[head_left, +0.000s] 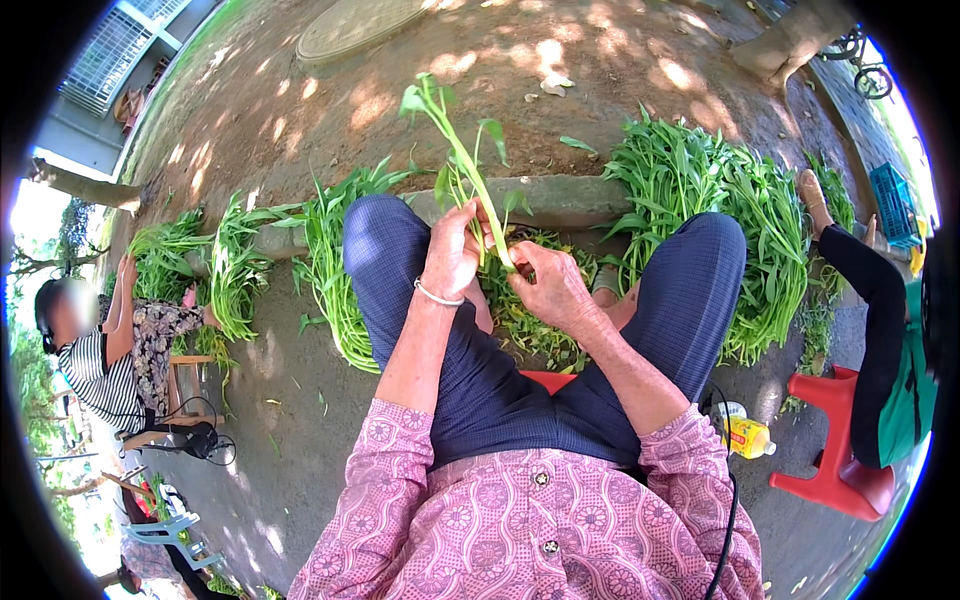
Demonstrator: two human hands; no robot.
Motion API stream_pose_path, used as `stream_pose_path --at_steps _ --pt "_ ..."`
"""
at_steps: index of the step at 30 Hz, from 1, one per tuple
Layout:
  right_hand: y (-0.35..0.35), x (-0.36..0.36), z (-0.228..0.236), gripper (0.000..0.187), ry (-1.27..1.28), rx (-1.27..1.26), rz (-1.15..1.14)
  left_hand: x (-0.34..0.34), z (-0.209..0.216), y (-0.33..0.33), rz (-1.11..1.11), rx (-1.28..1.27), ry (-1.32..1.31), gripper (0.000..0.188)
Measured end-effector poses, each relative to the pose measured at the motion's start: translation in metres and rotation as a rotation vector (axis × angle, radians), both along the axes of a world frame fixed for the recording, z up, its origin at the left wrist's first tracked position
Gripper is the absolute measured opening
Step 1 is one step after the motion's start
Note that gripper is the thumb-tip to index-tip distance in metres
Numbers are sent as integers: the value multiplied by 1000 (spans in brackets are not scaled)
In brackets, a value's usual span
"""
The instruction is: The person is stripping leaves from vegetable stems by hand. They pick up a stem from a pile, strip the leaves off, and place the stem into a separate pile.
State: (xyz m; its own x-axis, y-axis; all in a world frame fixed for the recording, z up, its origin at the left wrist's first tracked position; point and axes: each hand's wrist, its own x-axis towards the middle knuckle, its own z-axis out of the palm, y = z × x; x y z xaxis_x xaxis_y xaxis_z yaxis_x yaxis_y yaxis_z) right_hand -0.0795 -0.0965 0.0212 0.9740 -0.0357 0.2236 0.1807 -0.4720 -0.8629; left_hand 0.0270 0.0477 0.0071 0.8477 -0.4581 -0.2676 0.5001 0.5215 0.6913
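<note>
We see our left hand (452, 258) grasping a leafy green stalk (464, 162) between our knees (376, 222), while our right hand (556, 292) pinches its lower end. Leafy scraps (538, 328) lie below; a large heap of greens (770, 255) sits to our right, a smaller bunch (334, 262) to our left.

Bright daylight, dappled sun on brown soil (540, 125), washed-out side rims, fisheye-bent edges, black corners

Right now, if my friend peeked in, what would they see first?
Probably the tall green stalk near the middle, held up by the left hand and right hand. Next, the big heap of leafy greens beside the right knee. Then the bright red stool toward the right edge.
</note>
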Motion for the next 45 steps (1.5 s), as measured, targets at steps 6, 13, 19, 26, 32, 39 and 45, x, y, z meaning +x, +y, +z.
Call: stream_pose_path --at_steps 6,13,19,26,32,39,45 --pt "5 -3 -3 18 40 -26 10 -4 10 -5 85 42 56 21" --pt "9 -2 -5 19 169 -91 -10 -9 10 -4 92 -54 -21 23" --pt "9 -3 -2 20 165 -89 86 -3 9 -2 13 -102 -22 26" --pt "7 -4 13 20 172 53 136 4 12 -1 210 139 -10 17" --pt "11 -6 1 20 156 23 191 6 5 0 235 13 100 17" --pt "11 -3 -5 16 222 -144 78 7 -8 8 23 -155 113 30" --pt "13 -5 -15 15 258 -199 98 -1 8 0 0 -27 68 34"
